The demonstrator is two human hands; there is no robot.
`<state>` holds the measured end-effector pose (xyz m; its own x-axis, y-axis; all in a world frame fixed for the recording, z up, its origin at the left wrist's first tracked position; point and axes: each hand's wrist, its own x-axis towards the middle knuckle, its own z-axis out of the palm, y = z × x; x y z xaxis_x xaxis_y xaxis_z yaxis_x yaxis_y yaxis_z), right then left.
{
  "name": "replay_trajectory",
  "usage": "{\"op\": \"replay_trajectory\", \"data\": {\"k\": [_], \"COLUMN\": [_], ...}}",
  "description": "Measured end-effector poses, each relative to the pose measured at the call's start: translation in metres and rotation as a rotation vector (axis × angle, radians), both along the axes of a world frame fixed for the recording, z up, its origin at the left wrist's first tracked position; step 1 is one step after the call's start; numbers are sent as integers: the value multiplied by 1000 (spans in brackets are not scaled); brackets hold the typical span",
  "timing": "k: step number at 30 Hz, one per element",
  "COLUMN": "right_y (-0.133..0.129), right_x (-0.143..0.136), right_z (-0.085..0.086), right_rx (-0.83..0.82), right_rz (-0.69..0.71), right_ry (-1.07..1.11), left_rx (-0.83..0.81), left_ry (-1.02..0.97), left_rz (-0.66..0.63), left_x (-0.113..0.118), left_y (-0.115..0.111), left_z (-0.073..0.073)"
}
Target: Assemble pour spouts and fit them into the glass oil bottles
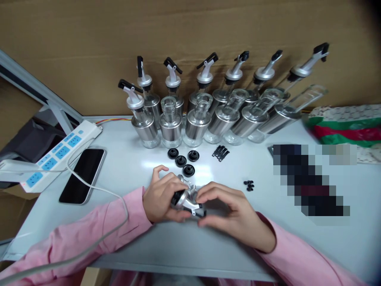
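Twelve glass bottles (170, 131), seven topped with fitted pourers (173, 81), five open-necked; four black discs (180, 161); one phone (81, 176). One held pourer (189, 205), low over the table (166, 246), nearer than the discs. Left hand (160, 196): fingers wrapped firmly about its collar. Right hand (238, 214): thumb and forefinger arched wide around its lever end; whether gripping, cannot tell.

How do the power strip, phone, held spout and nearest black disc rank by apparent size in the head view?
1. Power strip
2. Phone
3. Held spout, partly hidden
4. Nearest black disc
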<state>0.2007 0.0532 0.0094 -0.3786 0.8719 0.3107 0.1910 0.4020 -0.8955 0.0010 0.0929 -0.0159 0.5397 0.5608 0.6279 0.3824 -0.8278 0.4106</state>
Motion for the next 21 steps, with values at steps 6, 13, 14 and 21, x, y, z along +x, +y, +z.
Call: {"op": "replay_trajectory", "data": {"k": [6, 13, 14, 21], "right_y": [-1, -1, -2, -1], "right_x": [3, 3, 3, 1], "right_z": [2, -3, -3, -6], "right_rx": [26, 10, 1, -130], "right_rz": [-15, -128, -142, -173], "right_ry": [-11, 97, 112, 124], "left_rx": [45, -2, 6, 19], "left_ry": [-42, -97, -74, -122], "left_rz": [-1, -19, -25, -17], "left_x": [0, 0, -1, -3], "left_y": [0, 1, 1, 3], "left_z": [2, -1, -1, -1]}}
